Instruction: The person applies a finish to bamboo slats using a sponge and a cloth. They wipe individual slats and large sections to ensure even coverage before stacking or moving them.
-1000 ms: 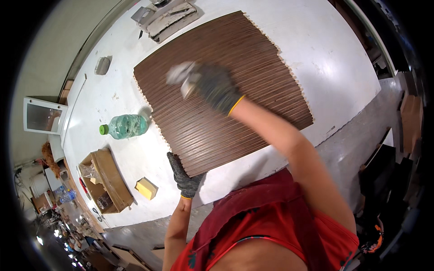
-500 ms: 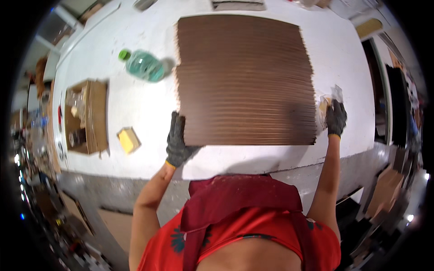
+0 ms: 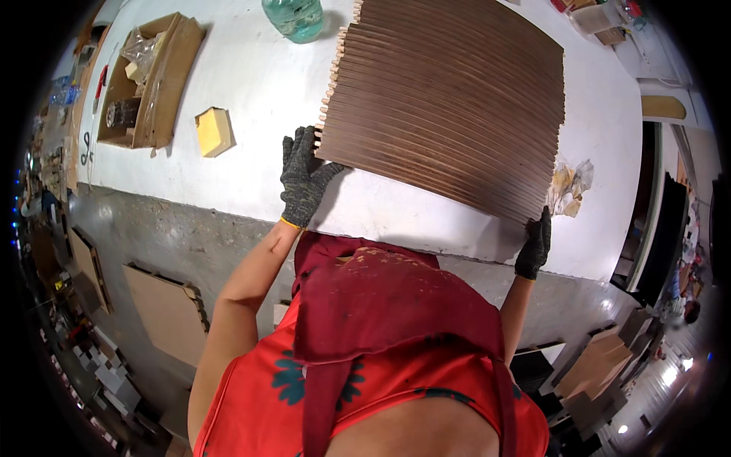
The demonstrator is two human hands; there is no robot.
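Observation:
Dark brown wooden strips (image 3: 445, 107), laid side by side in a slatted sheet, cover the middle of the white table. Their left ends are uneven and show pale wood. My left hand (image 3: 304, 183), in a dark grey knit glove with a yellow cuff, rests at the near left corner with fingers spread, the thumb along the near edge. My right hand (image 3: 536, 245), gloved alike, has its fingers stretched out against the near right corner. A crumpled, yellow-stained wad (image 3: 569, 188) lies beside the right edge; whether it is cloth or plastic I cannot tell.
On the left stand an open cardboard box (image 3: 164, 91) of small items and a yellow block (image 3: 214, 132). Scissors (image 3: 86, 148) lie by the table's left edge. A clear bottle of green liquid (image 3: 295, 19) stands at the back. Boards (image 3: 164, 312) lean below the table.
My right hand has let go of the crumpled wad and moved to the strips' near right corner. My left hand stays at the left corner. The whole view has shifted and tilted.

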